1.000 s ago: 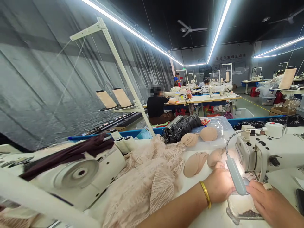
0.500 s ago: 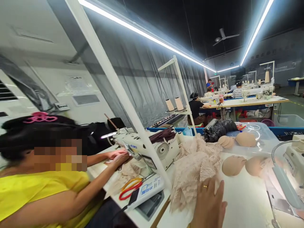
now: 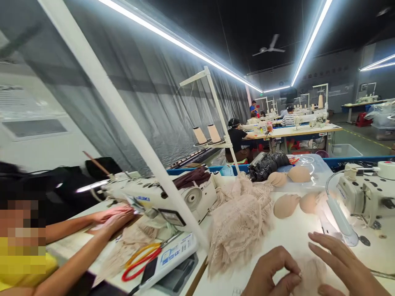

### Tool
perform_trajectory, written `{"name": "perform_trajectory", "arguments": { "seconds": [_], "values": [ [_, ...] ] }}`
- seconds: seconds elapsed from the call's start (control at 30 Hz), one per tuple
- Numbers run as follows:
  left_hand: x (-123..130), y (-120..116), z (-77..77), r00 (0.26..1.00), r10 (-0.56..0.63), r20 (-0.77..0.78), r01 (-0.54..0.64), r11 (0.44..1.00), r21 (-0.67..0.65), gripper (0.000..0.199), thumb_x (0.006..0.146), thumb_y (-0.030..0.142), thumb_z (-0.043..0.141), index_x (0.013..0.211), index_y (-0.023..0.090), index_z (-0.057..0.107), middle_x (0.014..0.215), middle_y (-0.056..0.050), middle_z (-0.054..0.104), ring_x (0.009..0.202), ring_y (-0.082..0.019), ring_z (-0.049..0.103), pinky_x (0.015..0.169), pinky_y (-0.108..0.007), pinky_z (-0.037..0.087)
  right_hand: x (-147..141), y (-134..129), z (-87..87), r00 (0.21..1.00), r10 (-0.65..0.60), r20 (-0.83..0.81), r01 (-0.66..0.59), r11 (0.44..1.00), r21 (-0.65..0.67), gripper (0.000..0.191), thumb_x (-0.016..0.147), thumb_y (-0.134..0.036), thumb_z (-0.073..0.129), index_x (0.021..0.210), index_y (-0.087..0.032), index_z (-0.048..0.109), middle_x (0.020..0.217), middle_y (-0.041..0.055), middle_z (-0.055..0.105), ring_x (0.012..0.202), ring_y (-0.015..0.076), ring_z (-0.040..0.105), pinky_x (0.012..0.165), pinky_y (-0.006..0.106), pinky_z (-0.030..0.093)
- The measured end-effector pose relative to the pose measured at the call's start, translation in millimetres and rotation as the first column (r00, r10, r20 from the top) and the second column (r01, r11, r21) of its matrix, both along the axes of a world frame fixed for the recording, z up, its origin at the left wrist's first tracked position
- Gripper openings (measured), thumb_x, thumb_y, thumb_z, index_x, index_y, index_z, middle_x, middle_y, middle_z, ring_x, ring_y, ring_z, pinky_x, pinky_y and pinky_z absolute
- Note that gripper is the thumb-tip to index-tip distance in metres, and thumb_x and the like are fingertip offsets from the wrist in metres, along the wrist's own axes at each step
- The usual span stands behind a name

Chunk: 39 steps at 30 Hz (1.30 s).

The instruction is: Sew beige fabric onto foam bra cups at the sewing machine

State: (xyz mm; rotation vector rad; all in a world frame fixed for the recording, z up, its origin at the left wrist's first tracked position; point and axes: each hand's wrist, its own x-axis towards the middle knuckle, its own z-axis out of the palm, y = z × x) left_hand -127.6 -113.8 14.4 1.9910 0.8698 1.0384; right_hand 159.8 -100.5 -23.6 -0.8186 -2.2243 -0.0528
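Note:
At the bottom right, my left hand point(image 3: 273, 271) is closed, thumb and index finger pinched at the edge of a small sheer beige fabric piece point(image 3: 313, 273). My right hand point(image 3: 345, 267) lies on the other side of that piece, its fingers stretched out and apart; whether its thumb touches the cloth I cannot tell. To the left of my hands a heap of beige lace point(image 3: 237, 230) is spread on the white table. Behind them rest beige moulded bra cups point(image 3: 286, 205). A sewing machine point(image 3: 359, 193) with a lit lamp point(image 3: 342, 222) stands at the right.
On the left, a co-worker's hands point(image 3: 115, 218) are at another sewing machine point(image 3: 191, 197). Orange-and-red-handled scissors point(image 3: 142, 261) lie by a white control box point(image 3: 173, 257). A slanted white post point(image 3: 123, 127) crosses the view. Behind the table is a clear plastic bin point(image 3: 317, 168).
The view has swung right. My left hand has left the lace heap and now pinches the small fabric piece. My right hand has come into view beside it.

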Motion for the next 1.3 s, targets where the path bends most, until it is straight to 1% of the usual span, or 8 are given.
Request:
{"name": "perform_trajectory", "arguments": {
  "seconds": [0.13,0.33,0.53,0.7,0.93,1.0,1.17,1.3],
  "values": [
    [13,11,-1.1,0.972,0.074,0.223,0.028,0.906,-0.423,0.062,0.081,0.079,0.078,0.085,0.019,0.063,0.071,0.001,0.053,0.066,-0.014,0.049,0.066,-0.027,0.041,-15,-17,24.8,0.981,-0.025,-0.192,-0.025,0.966,-0.258,0.018,0.11,-0.037,0.058,0.122,-0.033,0.072,0.101,0.0026,0.083,0.089,0.0223,0.081,0.078,0.026,0.067],
    [27,28,-10.0,0.956,0.221,0.193,-0.042,0.754,-0.655,0.068,0.064,0.078,0.085,0.082,0.019,0.055,0.073,0.003,0.051,0.067,-0.012,0.043,0.066,-0.026,0.035,-11,-22,12.6,0.974,-0.084,-0.21,-0.006,0.918,-0.396,0.03,0.114,-0.043,0.046,0.116,-0.031,0.074,0.097,0.0021,0.085,0.08,0.0205,0.082,0.075,0.026,0.065],
    [31,46,-18.0,0.961,0.277,0.011,-0.233,0.83,-0.507,0.035,0.08,0.051,0.074,0.083,0.019,0.062,0.073,0.001,0.054,0.068,-0.016,0.048,0.07,-0.032,0.041,3,-21,13.3,0.958,-0.212,-0.191,0.123,0.911,-0.395,0.027,0.114,-0.043,0.047,0.129,-0.034,0.067,0.118,0.0065,0.077,0.108,0.0244,0.076,0.089,0.035,0.065],
    [15,39,4.2,0.922,0.382,-0.056,-0.386,0.906,-0.173,0.033,0.089,0.037,0.07,0.119,0.022,0.068,0.125,-0.011,0.066,0.121,-0.03,0.057,0.109,-0.047,0.043,24,-30,20.1,0.992,0.117,0.035,-0.101,0.948,-0.301,0.042,0.106,-0.058,0.063,0.143,-0.037,0.059,0.131,0.0064,0.074,0.12,0.0263,0.071,0.1,0.037,0.061],
    [17,13,6.6,0.939,-0.02,-0.345,0.021,1.0,0.001,0.02,0.099,0.03,0.064,0.114,0.022,0.073,0.114,-0.006,0.077,0.107,-0.024,0.071,0.099,-0.038,0.055,1,-29,-16.9,0.949,0.187,0.254,-0.152,0.977,-0.151,0.04,0.118,-0.029,0.035,0.088,-0.024,0.061,0.083,0.0006,0.071,0.074,0.0175,0.064,0.069,0.029,0.049],
    [24,24,6.7,0.876,-0.059,-0.479,0.057,0.998,-0.02,0.015,0.097,0.031,0.068,0.105,0.022,0.076,0.105,-0.003,0.08,0.099,-0.022,0.075,0.094,-0.034,0.058,-3,-22,-21.5,0.985,0.161,0.058,-0.132,0.931,-0.34,0.042,0.118,-0.037,0.036,0.086,-0.025,0.06,0.082,0.0008,0.068,0.073,0.0171,0.061,0.067,0.027,0.047],
    [55,95,18.9,0.808,0.125,-0.576,-0.052,0.988,0.142,0.027,0.101,0.027,0.061,0.125,0.019,0.072,0.123,-0.01,0.078,0.116,-0.027,0.072,0.104,-0.042,0.057,-2,4,-13.1,0.901,-0.201,-0.383,-0.21,0.572,-0.793,0.055,0.105,-0.075,0.046,0.085,-0.025,0.058,0.076,-0.0013,0.06,0.073,0.0192,0.056,0.069,0.03,0.046],
    [93,155,19.0,0.753,0.19,-0.63,-0.023,0.964,0.264,0.057,0.093,0.016,0.064,0.149,0.016,0.056,0.158,-0.018,0.057,0.146,-0.035,0.053,0.123,-0.052,0.044,-1,18,-9.6,0.851,-0.298,-0.433,-0.248,0.5,-0.83,0.064,0.098,-0.087,0.043,0.08,-0.026,0.054,0.071,-0.0015,0.059,0.066,0.0188,0.052,0.064,0.032,0.044]
  ]
}}
